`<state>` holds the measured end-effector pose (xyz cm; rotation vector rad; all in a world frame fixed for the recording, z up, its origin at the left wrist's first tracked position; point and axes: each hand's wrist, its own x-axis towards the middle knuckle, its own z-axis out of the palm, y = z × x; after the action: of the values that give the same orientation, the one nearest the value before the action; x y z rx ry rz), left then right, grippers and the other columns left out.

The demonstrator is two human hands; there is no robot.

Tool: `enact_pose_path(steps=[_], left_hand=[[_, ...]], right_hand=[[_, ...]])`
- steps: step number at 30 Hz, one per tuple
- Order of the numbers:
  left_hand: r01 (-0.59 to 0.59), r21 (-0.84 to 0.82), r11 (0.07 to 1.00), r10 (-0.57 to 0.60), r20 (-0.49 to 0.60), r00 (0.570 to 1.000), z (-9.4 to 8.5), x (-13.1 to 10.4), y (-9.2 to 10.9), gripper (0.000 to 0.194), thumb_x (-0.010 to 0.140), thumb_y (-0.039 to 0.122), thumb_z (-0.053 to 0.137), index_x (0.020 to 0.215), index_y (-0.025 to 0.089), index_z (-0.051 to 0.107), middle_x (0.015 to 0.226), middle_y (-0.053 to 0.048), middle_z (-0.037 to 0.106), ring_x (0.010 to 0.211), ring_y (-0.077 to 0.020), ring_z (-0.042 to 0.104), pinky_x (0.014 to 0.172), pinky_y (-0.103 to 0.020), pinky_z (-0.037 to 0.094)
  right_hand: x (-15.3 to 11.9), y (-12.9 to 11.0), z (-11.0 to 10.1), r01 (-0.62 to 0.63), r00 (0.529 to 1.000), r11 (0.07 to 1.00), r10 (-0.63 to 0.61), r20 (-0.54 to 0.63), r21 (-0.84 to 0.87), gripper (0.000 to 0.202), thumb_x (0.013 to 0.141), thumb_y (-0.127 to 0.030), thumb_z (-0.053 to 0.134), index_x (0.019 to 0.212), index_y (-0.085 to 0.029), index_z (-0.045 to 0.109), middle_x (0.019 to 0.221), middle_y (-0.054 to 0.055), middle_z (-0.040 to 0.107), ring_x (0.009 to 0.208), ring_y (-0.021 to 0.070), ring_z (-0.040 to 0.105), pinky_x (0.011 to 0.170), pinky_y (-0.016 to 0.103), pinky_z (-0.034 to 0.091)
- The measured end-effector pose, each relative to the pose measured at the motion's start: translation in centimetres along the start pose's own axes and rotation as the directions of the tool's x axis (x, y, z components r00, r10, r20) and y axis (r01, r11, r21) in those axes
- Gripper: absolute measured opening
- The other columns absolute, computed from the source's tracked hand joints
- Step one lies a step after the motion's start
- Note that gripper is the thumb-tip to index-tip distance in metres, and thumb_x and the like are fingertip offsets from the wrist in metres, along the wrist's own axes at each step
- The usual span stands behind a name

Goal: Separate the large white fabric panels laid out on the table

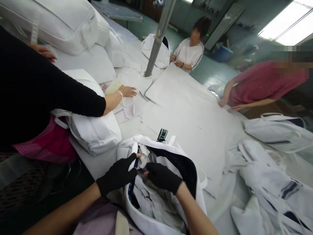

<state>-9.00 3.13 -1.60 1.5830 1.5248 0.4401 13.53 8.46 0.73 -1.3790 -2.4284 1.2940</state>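
Both my hands wear black gloves. My left hand [117, 175] pinches the white rim of an open white bag [171, 153] with a dark lining, near its left edge. My right hand [163, 177] reaches inside the bag's mouth and grips the crumpled white paper stuffing [156, 202] that fills it. The bag lies on the white table [195, 117] right in front of me, with a small green strap tab [162, 134] at its far rim.
A person in a black sleeve at left rests a hand [127, 91] on paper scraps beside a stuffed white bag [94, 130]. Two more people stand at the table's far side. More white bags [269, 182] pile at right, padded bags at far left, and a grey pole [158, 36] rises from the table.
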Motion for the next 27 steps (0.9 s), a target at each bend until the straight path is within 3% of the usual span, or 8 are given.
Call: enact_pose_path(steps=[3, 5, 8, 11, 13, 19, 23, 27], left_hand=[[0.007, 0.000, 1.000, -0.007, 0.031, 0.999, -0.4, -0.1, -0.1, 0.052, 0.086, 0.033, 0.045, 0.137, 0.027, 0.042, 0.097, -0.006, 0.066, 0.087, -0.0236, 0.063, 0.082, -0.038, 0.046], [-0.002, 0.014, 1.000, 0.001, 0.033, 0.999, -0.3, 0.0, 0.0, 0.053, 0.086, 0.034, 0.044, 0.138, 0.025, 0.042, 0.095, -0.007, 0.066, 0.085, -0.0239, 0.063, 0.082, -0.038, 0.046], [-0.038, 0.057, 0.998, 0.036, 0.036, 0.999, 0.1, 0.1, 0.1, 0.055, 0.086, 0.033, 0.043, 0.139, 0.020, 0.042, 0.091, -0.008, 0.066, 0.085, -0.0252, 0.063, 0.081, -0.039, 0.046], [-0.066, 0.092, 0.994, 0.061, 0.059, 0.996, 0.4, -0.1, 0.0, 0.054, 0.085, 0.031, 0.043, 0.138, 0.021, 0.044, 0.091, -0.008, 0.066, 0.087, -0.0256, 0.063, 0.081, -0.039, 0.045], [-0.066, 0.076, 0.995, 0.061, 0.061, 0.996, 0.4, -0.4, -0.3, 0.052, 0.085, 0.031, 0.044, 0.136, 0.023, 0.046, 0.095, -0.008, 0.066, 0.090, -0.0249, 0.063, 0.083, -0.038, 0.045], [-0.023, 0.140, 0.990, 0.024, -0.006, 1.000, 0.1, -1.0, -0.9, 0.057, 0.088, 0.036, 0.041, 0.142, 0.019, 0.037, 0.091, -0.009, 0.066, 0.086, -0.0246, 0.063, 0.080, -0.038, 0.046], [0.067, 0.285, 0.956, -0.063, -0.022, 0.998, -0.5, -1.2, -0.5, 0.063, 0.088, 0.039, 0.044, 0.144, 0.016, 0.032, 0.095, -0.012, 0.067, 0.090, -0.0279, 0.064, 0.079, -0.038, 0.047], [0.085, 0.305, 0.949, -0.074, -0.046, 0.996, -1.2, -1.3, 0.5, 0.058, 0.087, 0.032, 0.044, 0.143, 0.019, 0.036, 0.095, -0.011, 0.068, 0.089, -0.0270, 0.065, 0.079, -0.037, 0.048]], right_hand=[[-4.4, 2.1, -2.3, -0.084, 0.955, 0.996, 0.087, -0.284, 0.024, 0.047, 0.088, -0.047, 0.053, 0.129, -0.023, 0.055, 0.123, 0.009, 0.062, 0.112, 0.0250, 0.059, 0.095, 0.042, 0.049], [-6.7, 3.8, -0.7, -0.136, 0.884, 0.991, 0.128, -0.449, 0.015, 0.069, 0.087, -0.051, 0.052, 0.146, -0.022, 0.031, 0.147, 0.011, 0.038, 0.134, 0.0271, 0.039, 0.110, 0.048, 0.036], [-7.9, 6.9, 6.5, -0.266, 0.950, 0.946, 0.225, -0.218, -0.184, 0.102, 0.070, -0.060, 0.065, 0.151, -0.019, 0.017, 0.155, 0.015, 0.015, 0.142, 0.0405, 0.014, 0.113, 0.065, 0.007], [-7.3, 9.6, 13.9, -0.292, 0.952, 0.887, 0.306, -0.020, -0.358, 0.111, 0.058, -0.065, 0.070, 0.149, -0.023, 0.023, 0.151, 0.011, 0.031, 0.137, 0.0498, 0.017, 0.105, 0.071, -0.015], [-6.8, 10.7, 15.9, -0.280, 0.954, 0.884, 0.298, -0.010, -0.374, 0.113, 0.058, -0.069, 0.068, 0.150, -0.024, 0.021, 0.151, 0.008, 0.033, 0.136, 0.0494, 0.020, 0.104, 0.069, -0.019], [-6.7, 6.2, 9.5, -0.336, 0.921, 0.876, 0.383, 0.076, -0.346, 0.100, 0.063, -0.067, 0.067, 0.144, -0.018, 0.036, 0.146, 0.018, 0.037, 0.135, 0.0463, 0.027, 0.109, 0.070, 0.010], [-4.1, -0.6, 3.6, -0.220, 0.910, 0.966, 0.154, -0.385, -0.133, 0.054, 0.087, -0.048, 0.053, 0.132, -0.019, 0.051, 0.124, 0.012, 0.060, 0.114, 0.0269, 0.056, 0.101, 0.046, 0.044], [0.9, -2.9, 4.4, 0.008, 0.810, 0.971, -0.147, -0.567, -0.240, 0.043, 0.088, -0.041, 0.052, 0.123, -0.016, 0.055, 0.121, 0.012, 0.060, 0.115, 0.0255, 0.054, 0.101, 0.045, 0.044]])
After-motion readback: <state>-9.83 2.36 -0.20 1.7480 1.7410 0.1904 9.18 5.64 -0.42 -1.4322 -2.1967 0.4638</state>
